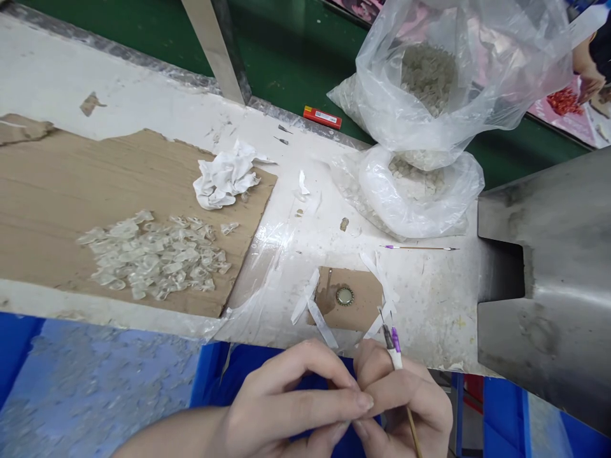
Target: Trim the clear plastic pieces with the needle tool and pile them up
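Observation:
My left hand (286, 401) is closed in a pinch, its fingertips meeting those of my right hand; whatever lies between them is hidden. My right hand (405, 401) grips a thin wooden stick (396, 358) wrapped in white, with a black and a purple needle tip at its upper end. Just beyond both hands, a bottle cap (345, 295) holding something pale lies on a small cardboard piece (365, 312) with a wet-looking stain. White tape strips (323, 324) run along the cardboard's sides. Farther up lies a second purple-tipped stick (422, 247).
Many small clear plastic pieces (157, 254) are heaped on a large cardboard sheet (71, 184), near crumpled white tissue (224, 175). Plastic bags (420, 197) of pieces stand at the back. A red box (323, 117) lies there too. A metal housing (548, 273) borders the right.

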A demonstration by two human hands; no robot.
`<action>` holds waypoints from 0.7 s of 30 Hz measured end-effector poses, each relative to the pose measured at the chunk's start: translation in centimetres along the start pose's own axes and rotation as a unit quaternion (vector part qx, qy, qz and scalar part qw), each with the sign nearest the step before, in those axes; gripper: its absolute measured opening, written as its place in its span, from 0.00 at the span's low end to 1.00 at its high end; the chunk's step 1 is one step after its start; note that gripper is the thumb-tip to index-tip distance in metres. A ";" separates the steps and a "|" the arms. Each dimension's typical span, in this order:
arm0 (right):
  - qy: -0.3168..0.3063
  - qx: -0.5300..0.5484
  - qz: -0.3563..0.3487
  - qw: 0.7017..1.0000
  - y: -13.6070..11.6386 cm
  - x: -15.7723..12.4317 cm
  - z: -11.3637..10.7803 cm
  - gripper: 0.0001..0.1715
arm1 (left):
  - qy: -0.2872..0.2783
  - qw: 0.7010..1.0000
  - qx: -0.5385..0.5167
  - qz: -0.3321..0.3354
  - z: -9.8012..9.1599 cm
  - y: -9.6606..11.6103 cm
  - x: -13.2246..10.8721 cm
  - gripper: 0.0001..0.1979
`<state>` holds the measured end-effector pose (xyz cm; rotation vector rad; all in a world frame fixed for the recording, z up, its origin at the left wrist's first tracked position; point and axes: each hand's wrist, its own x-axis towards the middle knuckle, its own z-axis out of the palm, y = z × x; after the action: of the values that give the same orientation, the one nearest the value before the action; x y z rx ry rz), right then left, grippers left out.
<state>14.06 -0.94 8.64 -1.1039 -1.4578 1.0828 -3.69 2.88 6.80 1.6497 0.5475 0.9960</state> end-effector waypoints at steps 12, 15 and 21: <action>0.022 0.005 -0.026 0.999 0.6 -0.7 0.4 0.05 | -0.007 1.000 -0.030 0.001 -0.1 -0.4 -0.4 0.19; 0.029 0.015 -0.041 0.999 0.7 -0.7 0.6 0.05 | -0.011 1.000 -0.023 -0.006 -0.2 -0.3 -0.6 0.29; 0.050 -0.010 -0.073 0.996 1.1 -0.5 0.7 0.05 | -0.003 1.000 0.020 -0.020 -0.3 -0.4 -0.7 0.28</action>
<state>13.51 -1.28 7.35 -1.0342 -1.4486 0.8990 -4.22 2.64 6.27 1.6703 0.5992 0.9563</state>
